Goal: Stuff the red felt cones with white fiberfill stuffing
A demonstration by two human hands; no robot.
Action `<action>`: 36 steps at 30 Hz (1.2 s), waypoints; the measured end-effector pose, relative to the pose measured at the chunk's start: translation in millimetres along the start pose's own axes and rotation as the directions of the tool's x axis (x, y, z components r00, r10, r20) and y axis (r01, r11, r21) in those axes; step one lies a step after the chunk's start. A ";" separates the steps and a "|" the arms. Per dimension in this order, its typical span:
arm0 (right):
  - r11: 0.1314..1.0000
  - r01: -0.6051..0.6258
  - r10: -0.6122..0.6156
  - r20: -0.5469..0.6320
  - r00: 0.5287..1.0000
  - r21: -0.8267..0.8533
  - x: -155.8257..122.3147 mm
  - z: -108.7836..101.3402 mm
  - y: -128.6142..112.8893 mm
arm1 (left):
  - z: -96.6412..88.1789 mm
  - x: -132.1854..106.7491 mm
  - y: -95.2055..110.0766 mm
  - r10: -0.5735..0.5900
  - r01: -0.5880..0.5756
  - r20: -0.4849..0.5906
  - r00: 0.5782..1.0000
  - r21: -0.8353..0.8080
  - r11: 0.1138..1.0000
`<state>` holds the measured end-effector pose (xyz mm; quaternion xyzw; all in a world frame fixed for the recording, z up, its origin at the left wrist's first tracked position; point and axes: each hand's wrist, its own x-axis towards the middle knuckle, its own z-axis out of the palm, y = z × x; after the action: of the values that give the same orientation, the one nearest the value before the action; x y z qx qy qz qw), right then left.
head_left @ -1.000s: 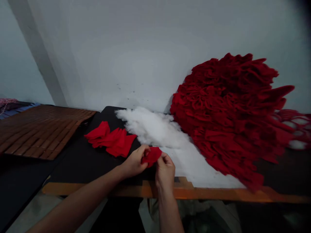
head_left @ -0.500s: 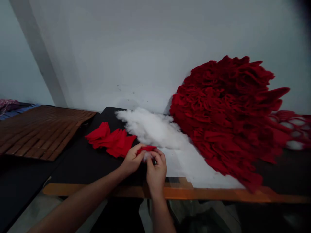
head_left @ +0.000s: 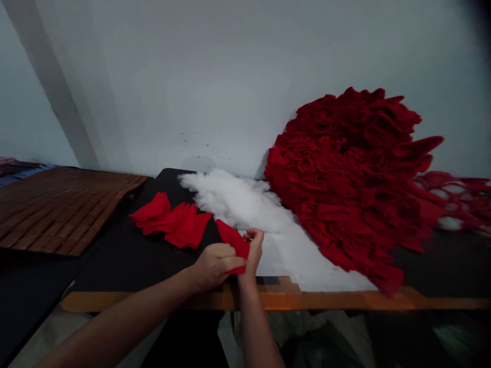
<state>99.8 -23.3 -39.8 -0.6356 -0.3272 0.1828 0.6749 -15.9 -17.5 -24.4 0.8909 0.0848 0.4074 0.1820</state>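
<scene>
Between my hands, above the table's front edge, is a small red fabric piece (head_left: pixel 232 238) that narrows to a point at the far end. My left hand (head_left: pixel 217 265) is closed on its near end, thumb stretched along it. Against the piece's right side lies my right hand (head_left: pixel 253 251), fingers curled and closed on it; part of the cloth is hidden behind them. Just beyond my hands spreads a heap of white fluffy stuffing (head_left: pixel 238 197). Several crumpled red fabric pieces (head_left: pixel 172 221) lie together to the left of it.
A large pile of red fabric pieces (head_left: pixel 345 184) leans against the wall on the right. Beyond it are red and white items (head_left: pixel 452 199), blurred. A brown woven mat (head_left: pixel 57 209) lies at the left. Orange-brown edging (head_left: pixel 153 301) runs along the black table's front.
The white tuft between my fingers is out of sight now. The red piece has turned lengthwise and come nearer, and my left hand has shifted down to its near end.
</scene>
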 end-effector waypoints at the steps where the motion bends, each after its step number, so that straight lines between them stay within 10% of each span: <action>1: 0.995 -0.048 0.046 0.026 0.999 0.092 4.2 -0.3 3.0 | -0.2 0.4 2.8 0.017 -0.015 0.041 0.999 -0.036 0.999; 5: 0.949 -0.088 0.051 0.128 0.990 0.302 10.7 -7.9 2.9 | -2.1 5.7 7.3 -0.259 0.259 0.062 0.964 -0.451 0.854; 9: 0.964 -0.016 -0.033 0.177 0.984 0.265 -2.5 -7.3 -10.6 | -2.4 15.7 -0.2 -0.773 0.343 0.087 0.629 -0.923 0.176; 12: 0.974 0.225 -0.228 0.192 0.955 0.039 -14.7 4.8 -13.8 | -1.2 20.1 -3.7 -0.820 0.177 0.216 0.531 -0.974 -0.142; 24: 0.759 0.606 -0.593 0.129 0.795 -0.238 -51.8 2.7 8.0 | -13.8 22.0 -16.6 -0.932 0.002 0.011 0.361 -1.000 -0.011; 28: 0.611 0.751 -0.643 0.395 0.656 -0.252 -66.7 -2.7 11.9 | -17.7 22.8 -15.3 -0.925 -0.028 0.000 0.379 -1.000 -0.011; 36: 0.515 0.807 -0.538 0.625 0.566 -0.288 -48.6 -7.3 -0.4 | -17.0 20.5 -1.7 -0.784 0.065 0.117 0.610 -0.993 -0.097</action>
<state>69.7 -61.0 -49.4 -0.5502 -0.7409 -0.0608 0.3803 -15.5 -5.5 -0.6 0.2857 0.1434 0.4870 0.8128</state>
